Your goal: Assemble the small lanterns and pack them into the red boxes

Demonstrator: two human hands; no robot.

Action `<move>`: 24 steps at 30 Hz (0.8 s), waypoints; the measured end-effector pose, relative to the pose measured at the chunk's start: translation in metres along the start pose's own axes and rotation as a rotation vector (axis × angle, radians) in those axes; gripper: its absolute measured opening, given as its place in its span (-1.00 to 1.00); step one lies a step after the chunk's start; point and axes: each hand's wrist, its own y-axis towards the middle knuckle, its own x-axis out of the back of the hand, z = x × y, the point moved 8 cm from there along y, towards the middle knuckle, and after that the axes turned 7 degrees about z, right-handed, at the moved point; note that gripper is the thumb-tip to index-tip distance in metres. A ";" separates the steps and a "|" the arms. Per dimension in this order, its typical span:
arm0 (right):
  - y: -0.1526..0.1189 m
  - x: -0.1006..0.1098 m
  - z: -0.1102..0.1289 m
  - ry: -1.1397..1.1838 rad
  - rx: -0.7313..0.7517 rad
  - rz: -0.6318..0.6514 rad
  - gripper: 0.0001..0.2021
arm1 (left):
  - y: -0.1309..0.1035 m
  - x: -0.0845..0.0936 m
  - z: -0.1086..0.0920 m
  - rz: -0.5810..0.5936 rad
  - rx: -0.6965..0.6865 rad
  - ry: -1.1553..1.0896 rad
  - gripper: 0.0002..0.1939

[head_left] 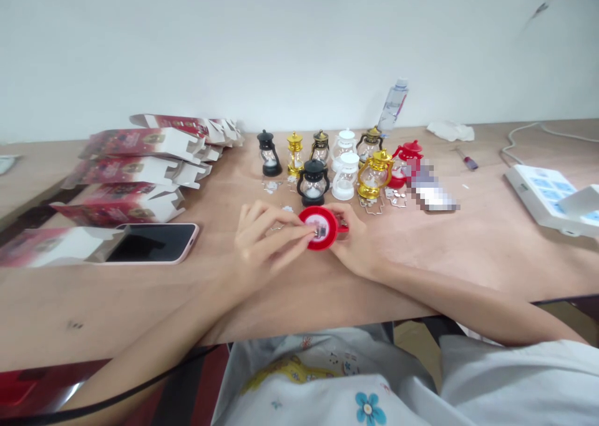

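A small red lantern (303, 221) is tipped so that its round base faces me, its white underside showing a small battery compartment. My right hand (358, 242) is closed around the lantern from the right, and its red handle sticks out near those fingers. From the left, my left hand (262, 232) reaches over with thumb and fingertips pinched at the compartment. What is between those fingertips is too small to make out. Just beyond stand a black lantern (313, 186), a white lantern (345, 179) and a gold lantern (375, 176).
More mini lanterns stand behind, including a red lantern (412, 148). Metal pieces (397, 196) lie among them. Open red-and-white boxes (135, 170) and a phone (152, 244) are left. A bottle (393, 106), another phone (437, 196), tissue (450, 131) and a white power strip (552, 195) are right.
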 end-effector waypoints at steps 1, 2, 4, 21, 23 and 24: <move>0.000 0.000 0.000 -0.005 0.001 0.000 -0.56 | 0.001 0.000 0.001 0.007 0.012 -0.025 -0.90; 0.000 0.000 0.000 -0.010 0.003 -0.001 -0.55 | 0.002 0.000 0.002 0.014 0.023 -0.047 -0.93; -0.001 -0.001 0.000 -0.020 0.013 0.001 -0.57 | 0.004 -0.001 0.004 0.030 0.033 -0.066 -0.97; 0.000 0.001 0.001 -0.048 -0.020 -0.008 -0.64 | -0.004 -0.008 -0.022 0.076 -0.341 0.368 -0.75; 0.000 0.000 -0.001 -0.019 -0.057 0.008 -0.62 | -0.002 -0.009 -0.019 0.072 -0.285 0.370 -0.74; 0.000 -0.002 -0.003 0.015 -0.079 0.019 -0.58 | -0.001 -0.010 -0.015 0.079 -0.247 0.347 -0.73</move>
